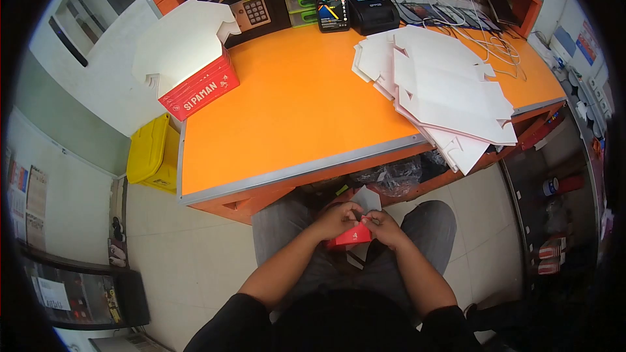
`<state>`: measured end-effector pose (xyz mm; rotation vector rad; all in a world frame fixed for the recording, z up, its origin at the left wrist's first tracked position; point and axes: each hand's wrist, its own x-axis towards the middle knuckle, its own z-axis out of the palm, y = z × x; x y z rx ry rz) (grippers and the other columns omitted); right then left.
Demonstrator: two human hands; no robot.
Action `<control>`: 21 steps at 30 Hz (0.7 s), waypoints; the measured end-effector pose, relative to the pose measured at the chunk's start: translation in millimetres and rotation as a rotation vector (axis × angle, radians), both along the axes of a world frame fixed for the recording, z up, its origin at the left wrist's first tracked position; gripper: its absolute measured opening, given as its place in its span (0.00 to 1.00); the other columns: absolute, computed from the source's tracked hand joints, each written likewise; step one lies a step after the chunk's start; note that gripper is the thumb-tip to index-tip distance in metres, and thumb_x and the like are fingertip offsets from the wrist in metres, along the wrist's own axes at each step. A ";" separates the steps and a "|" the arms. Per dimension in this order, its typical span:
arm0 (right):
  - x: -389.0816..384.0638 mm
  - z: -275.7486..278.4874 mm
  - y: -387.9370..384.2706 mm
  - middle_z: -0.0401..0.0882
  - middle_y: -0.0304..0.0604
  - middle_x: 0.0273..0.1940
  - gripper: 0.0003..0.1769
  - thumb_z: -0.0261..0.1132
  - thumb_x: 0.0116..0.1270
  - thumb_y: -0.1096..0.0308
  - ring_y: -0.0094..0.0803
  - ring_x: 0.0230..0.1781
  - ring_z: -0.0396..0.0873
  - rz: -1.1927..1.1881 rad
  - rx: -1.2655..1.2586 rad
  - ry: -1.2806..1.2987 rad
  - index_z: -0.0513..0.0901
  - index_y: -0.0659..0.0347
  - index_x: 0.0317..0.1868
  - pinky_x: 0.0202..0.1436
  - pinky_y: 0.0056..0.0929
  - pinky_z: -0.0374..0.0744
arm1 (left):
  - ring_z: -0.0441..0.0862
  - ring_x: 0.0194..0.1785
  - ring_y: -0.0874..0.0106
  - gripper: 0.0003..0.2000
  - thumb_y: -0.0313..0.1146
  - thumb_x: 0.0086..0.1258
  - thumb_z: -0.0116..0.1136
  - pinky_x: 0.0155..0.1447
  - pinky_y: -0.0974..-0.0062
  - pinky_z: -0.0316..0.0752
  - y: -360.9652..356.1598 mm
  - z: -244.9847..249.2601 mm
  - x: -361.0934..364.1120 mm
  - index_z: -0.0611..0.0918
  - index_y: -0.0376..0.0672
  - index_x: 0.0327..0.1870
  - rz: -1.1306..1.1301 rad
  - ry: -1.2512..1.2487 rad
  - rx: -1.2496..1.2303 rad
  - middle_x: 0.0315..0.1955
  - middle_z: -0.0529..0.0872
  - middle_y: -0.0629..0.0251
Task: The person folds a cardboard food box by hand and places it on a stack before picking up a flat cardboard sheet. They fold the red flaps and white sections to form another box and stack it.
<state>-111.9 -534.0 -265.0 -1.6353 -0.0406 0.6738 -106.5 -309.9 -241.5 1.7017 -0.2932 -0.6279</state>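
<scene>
Red box (354, 235) is between the knees, in front of the surface (287, 117), between and just under both hands. Left hand (336, 220) and right hand (386, 229) are near each other, fingertips pinched on the box's upper part.

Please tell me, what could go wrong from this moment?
The flat white cardboard blanks overhang the front edge of the orange desk; a bump might slide some off. The left hand and right hand hold the red carton off the desk top, so it might slip to the floor. The upright smartphone could tip if knocked.
</scene>
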 end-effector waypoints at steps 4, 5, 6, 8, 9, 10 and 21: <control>-0.6 -1.1 -1.1 0.81 0.34 0.37 0.10 0.65 0.80 0.61 0.21 0.35 0.80 0.034 -0.015 -0.026 0.84 0.60 0.44 0.38 0.25 0.80 | 0.83 0.42 0.78 0.19 0.23 0.75 0.62 0.47 0.76 0.78 0.7 -2.3 -0.3 0.76 0.41 0.66 -0.017 -0.028 0.030 0.38 0.87 0.67; -1.0 2.9 -0.4 0.81 0.34 0.37 0.11 0.65 0.79 0.61 0.21 0.35 0.80 0.031 -0.009 -0.015 0.84 0.60 0.44 0.38 0.26 0.80 | 0.83 0.42 0.78 0.19 0.23 0.75 0.62 0.47 0.76 0.78 0.7 -3.5 -0.4 0.76 0.41 0.66 -0.013 -0.028 0.026 0.38 0.86 0.67; -0.9 2.7 -0.5 0.81 0.34 0.37 0.11 0.66 0.79 0.61 0.21 0.36 0.80 0.033 -0.008 -0.007 0.84 0.60 0.44 0.38 0.26 0.80 | 0.83 0.42 0.78 0.19 0.23 0.75 0.62 0.47 0.76 0.78 0.7 -4.0 -0.8 0.76 0.41 0.66 -0.009 -0.029 0.022 0.38 0.86 0.67; -0.4 0.8 -0.6 0.81 0.34 0.37 0.11 0.66 0.79 0.61 0.21 0.36 0.80 0.038 -0.005 0.009 0.84 0.60 0.44 0.38 0.26 0.80 | 0.83 0.42 0.78 0.19 0.23 0.75 0.62 0.47 0.76 0.78 0.9 -5.3 -1.3 0.76 0.41 0.66 -0.005 -0.023 0.020 0.37 0.86 0.67; -0.4 -10.6 -1.2 0.81 0.34 0.37 0.11 0.66 0.79 0.61 0.21 0.36 0.79 0.043 -0.073 -0.093 0.84 0.61 0.43 0.38 0.26 0.80 | 0.83 0.41 0.78 0.19 0.23 0.75 0.62 0.47 0.76 0.78 0.6 -6.4 -1.6 0.76 0.42 0.66 -0.006 -0.015 0.021 0.37 0.86 0.67; -0.5 -26.2 -0.9 0.81 0.34 0.37 0.11 0.66 0.79 0.61 0.21 0.36 0.79 0.046 -0.142 -0.195 0.84 0.61 0.43 0.38 0.26 0.80 | 0.83 0.41 0.77 0.19 0.23 0.75 0.62 0.47 0.76 0.78 0.1 -6.2 -1.8 0.76 0.42 0.66 -0.008 -0.008 0.022 0.37 0.86 0.67; -2.9 -20.5 0.4 0.81 0.34 0.34 0.11 0.66 0.78 0.62 0.22 0.34 0.79 0.054 -0.149 -0.252 0.84 0.62 0.42 0.40 0.27 0.80 | 0.82 0.40 0.78 0.19 0.22 0.75 0.61 0.46 0.75 0.78 1.2 -9.6 -2.8 0.76 0.41 0.64 -0.026 -0.058 0.044 0.36 0.86 0.66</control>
